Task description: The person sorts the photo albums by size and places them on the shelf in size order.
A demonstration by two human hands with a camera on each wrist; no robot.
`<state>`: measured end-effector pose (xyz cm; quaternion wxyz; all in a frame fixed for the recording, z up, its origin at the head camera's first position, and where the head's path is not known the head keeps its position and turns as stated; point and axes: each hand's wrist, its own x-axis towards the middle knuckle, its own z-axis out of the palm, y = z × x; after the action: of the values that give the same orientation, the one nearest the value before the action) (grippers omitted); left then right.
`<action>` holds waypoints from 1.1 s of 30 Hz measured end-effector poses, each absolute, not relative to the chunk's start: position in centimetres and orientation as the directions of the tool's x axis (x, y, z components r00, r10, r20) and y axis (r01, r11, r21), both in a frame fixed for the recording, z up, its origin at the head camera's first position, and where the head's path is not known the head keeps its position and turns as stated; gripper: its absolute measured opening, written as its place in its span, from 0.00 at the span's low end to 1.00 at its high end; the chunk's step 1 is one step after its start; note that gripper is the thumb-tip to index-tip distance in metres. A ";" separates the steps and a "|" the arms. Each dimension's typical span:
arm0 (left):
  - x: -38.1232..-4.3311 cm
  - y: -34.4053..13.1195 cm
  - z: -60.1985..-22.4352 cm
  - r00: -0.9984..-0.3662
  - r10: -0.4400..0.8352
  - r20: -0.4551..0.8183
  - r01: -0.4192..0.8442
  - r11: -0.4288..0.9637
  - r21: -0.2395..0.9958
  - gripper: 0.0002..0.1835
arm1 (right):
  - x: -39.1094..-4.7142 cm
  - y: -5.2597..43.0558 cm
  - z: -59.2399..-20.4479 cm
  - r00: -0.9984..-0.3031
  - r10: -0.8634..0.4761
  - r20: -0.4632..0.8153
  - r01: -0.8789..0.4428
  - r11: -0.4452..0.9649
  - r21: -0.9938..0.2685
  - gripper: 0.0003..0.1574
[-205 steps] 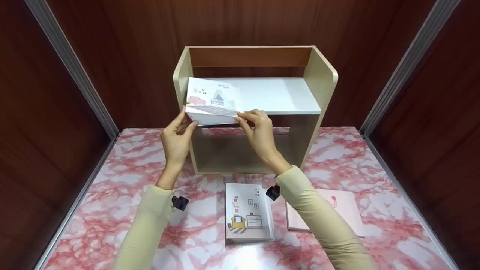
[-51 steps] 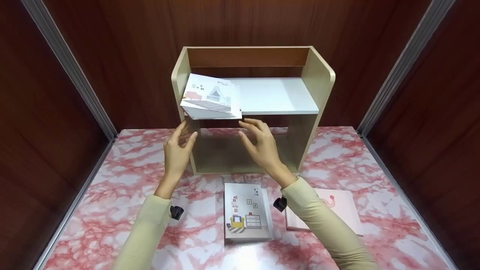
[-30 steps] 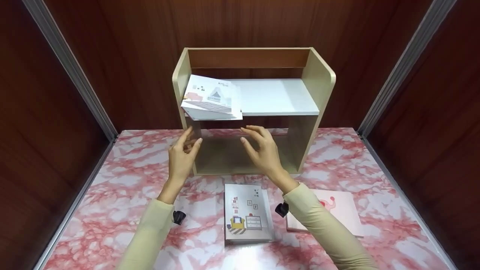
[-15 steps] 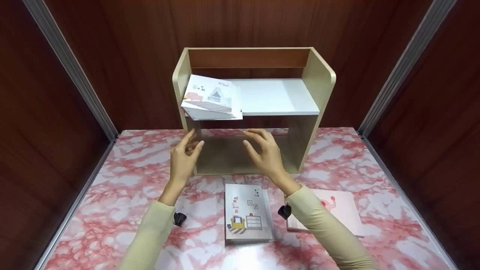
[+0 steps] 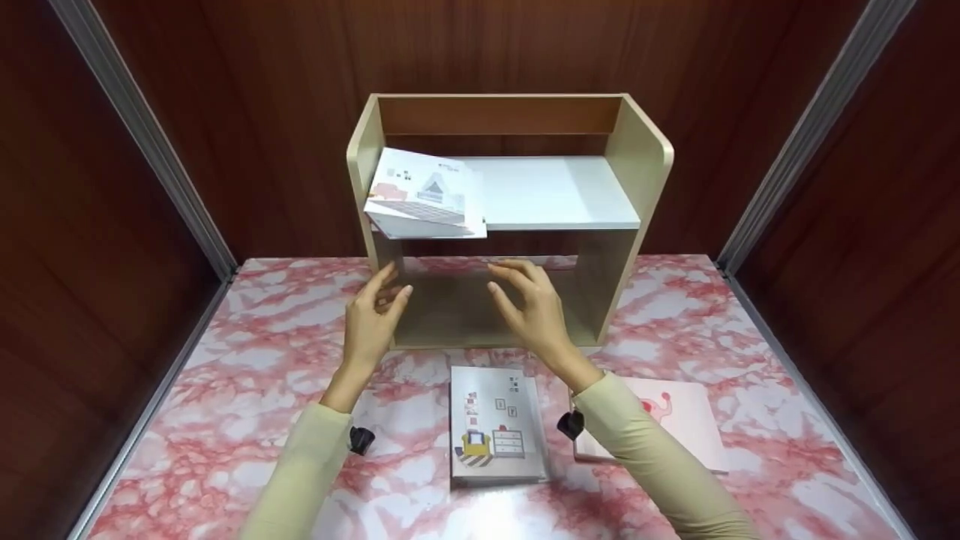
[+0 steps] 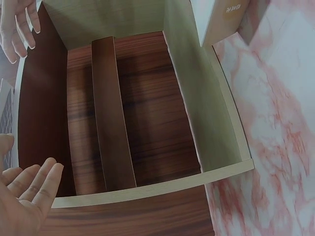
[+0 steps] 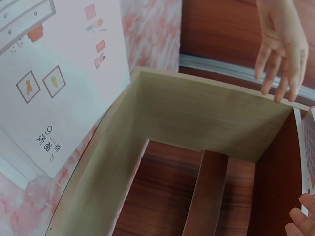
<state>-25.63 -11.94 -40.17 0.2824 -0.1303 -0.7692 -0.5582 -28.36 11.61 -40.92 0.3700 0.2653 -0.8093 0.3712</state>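
White books with a house drawing on the top cover (image 5: 424,187) lie slightly askew at the left end of the small bookcase's white upper shelf (image 5: 559,195). Their front edge juts past the shelf. Below them, my left hand (image 5: 370,319) hovers by the left side of the lower opening, fingers loosely bent and holding nothing. My right hand (image 5: 534,309) hovers before the same opening, thumb and fingers apart, also holding nothing. In the left wrist view, fingers of the left hand (image 6: 29,196) show beside the bookcase frame; in the right wrist view, right fingertips (image 7: 302,219) show at the edge.
The bookcase (image 5: 637,172) stands at the back of a pink marbled table (image 5: 247,375). In front of it lies a thick grey-white book (image 5: 487,420) with a yellow armchair drawing. A pink book (image 5: 690,424) is partly under the right sleeve. Dark wooden walls (image 5: 90,247) enclose the table.
Earlier, both hands held the white books' front corners on the shelf. They have let go and drawn down toward the lower opening. The books stay on the shelf, slightly askew.
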 end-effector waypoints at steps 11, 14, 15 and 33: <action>-25.7 -11.8 -40.5 -0.793 -0.117 0.598 0.538 0.325 0.777 0.23 | -28.2 11.9 -41.2 -0.574 -0.157 0.804 -0.709 0.586 -0.392 0.15; -25.6 -11.7 -40.6 -0.792 -0.126 0.597 0.532 0.338 0.777 0.23 | -28.2 12.0 -41.4 -0.579 -0.157 0.800 -0.706 0.587 -0.396 0.16; -25.6 -11.7 -40.7 -0.791 -0.129 0.598 0.530 0.343 0.775 0.23 | -28.2 12.1 -41.5 -0.581 -0.156 0.799 -0.706 0.586 -0.399 0.16; -27.9 -12.5 -44.1 -0.786 -0.101 0.610 0.538 0.374 0.755 0.25 | -28.0 12.8 -42.4 -0.611 -0.139 0.779 -0.676 0.604 -0.422 0.16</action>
<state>-27.95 -12.50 -44.11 0.2952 -0.1413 -0.7744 -0.5414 -27.99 12.82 -42.45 0.3639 0.2491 -0.8182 0.3688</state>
